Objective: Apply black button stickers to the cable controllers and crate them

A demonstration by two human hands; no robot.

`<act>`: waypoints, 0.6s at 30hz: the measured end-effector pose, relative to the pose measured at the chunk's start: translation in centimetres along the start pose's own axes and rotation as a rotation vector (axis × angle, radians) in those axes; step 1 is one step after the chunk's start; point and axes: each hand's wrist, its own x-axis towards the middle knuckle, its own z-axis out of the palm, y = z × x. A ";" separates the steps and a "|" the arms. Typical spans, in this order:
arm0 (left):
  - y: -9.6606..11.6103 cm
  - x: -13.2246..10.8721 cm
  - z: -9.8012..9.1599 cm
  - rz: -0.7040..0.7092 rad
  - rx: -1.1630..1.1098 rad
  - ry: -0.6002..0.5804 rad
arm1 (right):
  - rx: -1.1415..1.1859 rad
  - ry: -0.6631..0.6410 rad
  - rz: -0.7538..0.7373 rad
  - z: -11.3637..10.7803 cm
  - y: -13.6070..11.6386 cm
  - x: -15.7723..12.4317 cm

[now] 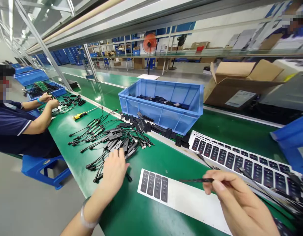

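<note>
At the far left a co-worker [21, 124] in a dark short-sleeved top sits on a blue stool [43, 167], both hands raised over small black parts [79, 100] and green boards at the far left edge of the green surface [131, 214]. Behind those hands is a blue tray [60, 92] with green boards and black cables in it. A screwdriver [80, 115] with a yellow and black handle lies to the right of the black parts, its shaft pointing right and away. Next, on the near side, come cables with bare green boards [95, 127], then a heap of black cased cables [113, 135], their plugs spread left and right.

The left hand [115, 168] reaches over the near side of this heap, fingers extended at a casing – whether they have closed on it, I cannot tell. Farther off, past loose black pieces [140, 121], stands a blue bin [161, 111] with dark pieces inside.

To the right of the left hand lies a white label sheet [191, 203]: four dark labels [153, 186] at its left end, bare backing beyond. Over its right part the right hand [235, 193] pinches a thin dark strip [197, 180] between thumb and forefinger, the strip pointing left, seen nearly edge-on. Farther right are a stack of label sheets [229, 159] and, behind it, an open cardboard box [237, 87].
</note>
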 end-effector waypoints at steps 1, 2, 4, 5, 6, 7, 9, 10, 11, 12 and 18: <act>-1.1 0.4 0.0 -0.030 -0.011 -0.021 | 0.028 0.008 0.004 0.1 -0.1 0.1; -2.1 0.6 0.0 -0.038 -0.030 -0.043 | 0.054 0.008 0.010 0.2 -0.3 0.3; -3.7 0.9 0.2 -0.024 -0.071 -0.066 | 0.093 0.009 0.032 0.5 -0.5 0.4; -4.1 1.0 0.1 -0.023 -0.100 -0.065 | 0.110 0.010 0.044 0.7 -0.5 0.4; -4.4 1.1 0.0 -0.025 -0.149 -0.053 | 0.128 0.008 0.052 1.0 -0.6 0.4; -4.4 1.1 -0.3 -0.028 -0.226 -0.032 | 0.145 0.004 0.056 1.2 -0.7 0.4; -3.6 1.3 -0.9 -0.045 -0.509 0.005 | 0.176 -0.011 0.063 1.5 -0.7 0.4; -2.8 1.3 -1.1 -0.059 -0.715 -0.004 | 0.190 -0.018 0.066 1.7 -0.7 0.4; -1.8 1.2 -1.3 -0.073 -0.939 -0.043 | 0.205 -0.026 0.071 1.9 -0.6 0.4; -0.6 1.1 -1.4 -0.086 -1.158 -0.110 | 0.223 -0.033 0.080 2.0 -0.5 0.4; 6.9 -0.6 -0.5 -0.103 -1.963 -0.610 | 0.330 -0.076 0.178 2.9 0.3 1.0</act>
